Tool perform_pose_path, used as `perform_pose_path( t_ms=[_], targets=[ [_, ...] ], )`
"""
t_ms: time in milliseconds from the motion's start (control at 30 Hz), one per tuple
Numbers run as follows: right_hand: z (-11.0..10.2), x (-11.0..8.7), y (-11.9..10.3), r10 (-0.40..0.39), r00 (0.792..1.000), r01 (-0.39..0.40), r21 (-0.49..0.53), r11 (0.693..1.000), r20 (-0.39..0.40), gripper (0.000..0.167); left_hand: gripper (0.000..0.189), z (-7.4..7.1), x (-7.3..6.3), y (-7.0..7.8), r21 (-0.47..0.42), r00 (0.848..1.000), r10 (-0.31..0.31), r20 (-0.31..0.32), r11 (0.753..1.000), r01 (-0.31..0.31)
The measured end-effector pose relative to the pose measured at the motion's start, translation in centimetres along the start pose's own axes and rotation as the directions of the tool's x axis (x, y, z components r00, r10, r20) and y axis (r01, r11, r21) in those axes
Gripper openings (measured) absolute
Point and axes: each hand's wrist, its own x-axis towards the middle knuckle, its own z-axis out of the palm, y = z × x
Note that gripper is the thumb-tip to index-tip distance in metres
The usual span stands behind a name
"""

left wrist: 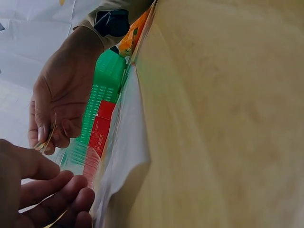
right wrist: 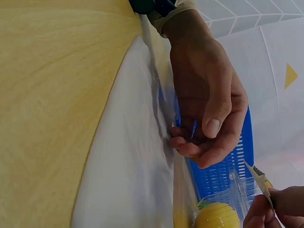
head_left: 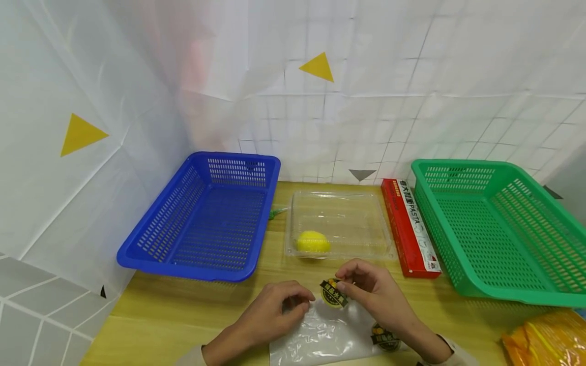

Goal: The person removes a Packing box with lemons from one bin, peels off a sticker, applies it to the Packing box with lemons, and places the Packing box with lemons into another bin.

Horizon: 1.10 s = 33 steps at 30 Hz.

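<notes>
Round label (head_left: 330, 294) pinched near edge by fingers of right hand (head_left: 380, 295), above glossy sheet (head_left: 316, 335) on counter (head_left: 183, 315). Nothing held by left hand (head_left: 274, 310): fingers relaxed, loosely curled, just beside label. Light grip at rim advised; underside, if sticky, best left untouched. Label best held flat, clear of sheet and second label (head_left: 386, 338); crease risked by tight pinch. Clear container (head_left: 339, 218) with yellow item (head_left: 313, 242) set beyond hands.

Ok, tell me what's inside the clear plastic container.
Inside the clear plastic container, a yellow rounded item sits near the front left corner. Its underside, and anything directly beneath it, cannot be seen.
</notes>
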Motion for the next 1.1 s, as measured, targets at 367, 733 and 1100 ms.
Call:
perform_pose_path(
  t_ms=[367,733,1100],
  targets=[
    [0.1,0.2,-0.1,-0.005,1.000,0.004,0.025,1.000,0.026,0.014,0.014,0.2,0.3,0.4,-0.071,0.997,-0.048,-0.054,0.996,0.044],
    [0.6,0.4,-0.8,-0.030,0.999,0.029,0.028,0.999,0.045,0.013,0.011,0.5,1.2,1.5,-0.202,0.987,-0.127,-0.095,0.974,0.106],
    [0.2,0.6,-1.7,-0.071,0.994,0.066,-0.068,0.995,-0.079,0.028,0.010,0.3,3.0,2.3,-0.390,0.956,-0.182,-0.231,0.917,0.081]
  ],
)
